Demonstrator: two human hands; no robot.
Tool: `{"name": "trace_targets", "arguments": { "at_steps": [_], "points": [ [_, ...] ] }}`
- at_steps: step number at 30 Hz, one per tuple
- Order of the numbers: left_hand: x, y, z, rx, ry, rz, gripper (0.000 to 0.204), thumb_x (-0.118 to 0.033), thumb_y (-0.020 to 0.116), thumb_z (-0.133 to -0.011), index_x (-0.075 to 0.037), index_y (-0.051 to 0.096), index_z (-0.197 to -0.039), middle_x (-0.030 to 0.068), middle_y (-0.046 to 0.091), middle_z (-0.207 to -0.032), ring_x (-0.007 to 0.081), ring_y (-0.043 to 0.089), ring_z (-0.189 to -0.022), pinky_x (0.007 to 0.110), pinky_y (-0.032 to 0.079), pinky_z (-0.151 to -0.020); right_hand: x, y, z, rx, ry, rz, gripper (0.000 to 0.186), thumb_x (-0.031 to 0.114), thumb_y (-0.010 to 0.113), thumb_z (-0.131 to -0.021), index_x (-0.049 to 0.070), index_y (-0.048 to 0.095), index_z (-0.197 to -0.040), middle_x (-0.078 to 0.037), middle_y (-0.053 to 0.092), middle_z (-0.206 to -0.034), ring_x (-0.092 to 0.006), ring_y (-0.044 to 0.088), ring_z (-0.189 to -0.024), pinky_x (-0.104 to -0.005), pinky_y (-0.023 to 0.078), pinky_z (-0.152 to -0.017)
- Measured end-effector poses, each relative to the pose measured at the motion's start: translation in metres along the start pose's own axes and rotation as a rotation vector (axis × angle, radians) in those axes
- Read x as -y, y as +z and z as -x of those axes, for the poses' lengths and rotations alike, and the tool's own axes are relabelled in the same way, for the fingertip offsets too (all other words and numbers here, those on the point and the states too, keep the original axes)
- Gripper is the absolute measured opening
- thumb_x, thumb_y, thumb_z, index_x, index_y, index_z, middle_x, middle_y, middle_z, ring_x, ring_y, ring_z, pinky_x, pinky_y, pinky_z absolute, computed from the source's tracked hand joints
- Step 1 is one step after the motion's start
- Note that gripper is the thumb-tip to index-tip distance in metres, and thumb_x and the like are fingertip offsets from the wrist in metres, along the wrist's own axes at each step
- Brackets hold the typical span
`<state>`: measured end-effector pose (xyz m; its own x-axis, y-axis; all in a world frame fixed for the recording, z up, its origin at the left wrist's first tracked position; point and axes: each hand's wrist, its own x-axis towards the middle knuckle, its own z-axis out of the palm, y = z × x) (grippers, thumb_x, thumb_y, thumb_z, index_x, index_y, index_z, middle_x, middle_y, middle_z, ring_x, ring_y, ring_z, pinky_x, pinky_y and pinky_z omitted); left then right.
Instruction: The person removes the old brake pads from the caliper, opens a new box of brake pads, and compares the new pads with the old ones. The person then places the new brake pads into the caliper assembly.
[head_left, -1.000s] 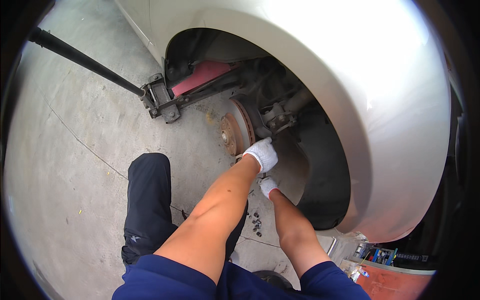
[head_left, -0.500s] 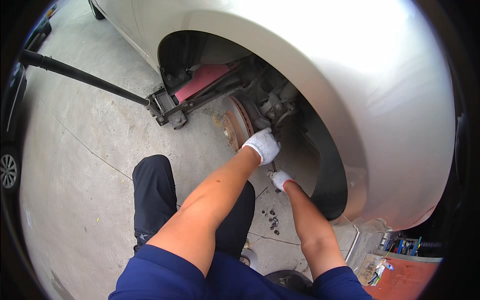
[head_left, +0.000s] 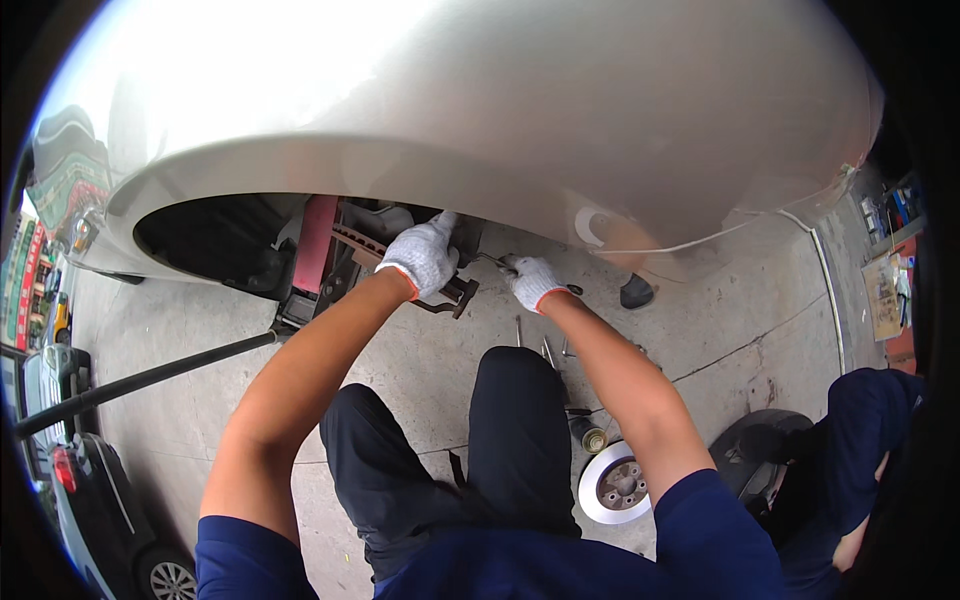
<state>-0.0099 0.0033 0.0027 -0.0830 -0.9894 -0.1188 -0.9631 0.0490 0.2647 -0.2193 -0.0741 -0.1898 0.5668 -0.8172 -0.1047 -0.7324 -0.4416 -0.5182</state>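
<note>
A silver car's wheel arch (head_left: 215, 150) frames a rusty brake disc (head_left: 355, 240), partly hidden by my left hand (head_left: 420, 255). That white-gloved hand is closed at the brake assembly beside the disc; what it grips is hidden. A dark bracket (head_left: 447, 303) shows just below its fingers. My right hand (head_left: 533, 283), also gloved, is closed on a thin bent metal tool (head_left: 488, 258) that reaches toward the bracket. My knees are below both hands.
A floor jack's black handle (head_left: 150, 375) runs out leftward. A shiny disc (head_left: 605, 505), a can (head_left: 590, 435) and tools (head_left: 550, 350) lie near my knees. A person (head_left: 860, 440) in dark clothing is at the right beside a tire (head_left: 740, 440). A dark car (head_left: 100, 480) stands left.
The view has swung round, showing more of the floor, the loose disc and another person. Both hands remain at the brake; the tool in my right hand now shows more clearly.
</note>
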Motion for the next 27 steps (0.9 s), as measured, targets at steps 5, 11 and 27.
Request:
{"name": "trace_targets", "arguments": {
  "at_steps": [5,11,27],
  "points": [
    [0.028,0.014,-0.005,-0.189,0.04,0.459,0.036,-0.016,0.054,-0.098,0.007,0.061,-0.124,0.0324,0.066,-0.12,0.0489,0.059,-0.118,0.048,0.047,-0.101,0.005,0.012,0.006,0.044,0.073,-0.13,0.033,0.033,0.056,-0.1,0.013,0.073,-0.121,-0.022,0.073,-0.111,-0.0448,0.067,-0.104,-0.0531,0.055,-0.09],
    [0.008,0.004,-0.011,-0.197,-0.132,0.68,0.033,-0.02,0.053,-0.1,0.006,0.064,-0.116,0.0276,0.068,-0.113,0.045,0.061,-0.11,0.044,0.048,-0.099,0.009,0.017,0.003,0.088,0.085,-0.186,0.033,0.033,0.059,-0.101,0.013,0.071,-0.125,-0.021,0.072,-0.113,-0.0467,0.067,-0.104,-0.0533,0.054,-0.09],
    [-0.004,-0.004,0.002,-0.005,-0.197,0.21,0.056,-0.033,0.057,-0.092,0.001,0.058,-0.136,0.0262,0.074,-0.103,0.0451,0.07,-0.099,0.052,0.056,-0.089,-0.062,0.111,-0.009,0.193,-0.002,-0.091,0.029,0.027,0.076,-0.089,0.005,0.072,-0.109,-0.024,0.074,-0.105,-0.0425,0.07,-0.099,-0.0484,0.057,-0.083]
  ]
}}
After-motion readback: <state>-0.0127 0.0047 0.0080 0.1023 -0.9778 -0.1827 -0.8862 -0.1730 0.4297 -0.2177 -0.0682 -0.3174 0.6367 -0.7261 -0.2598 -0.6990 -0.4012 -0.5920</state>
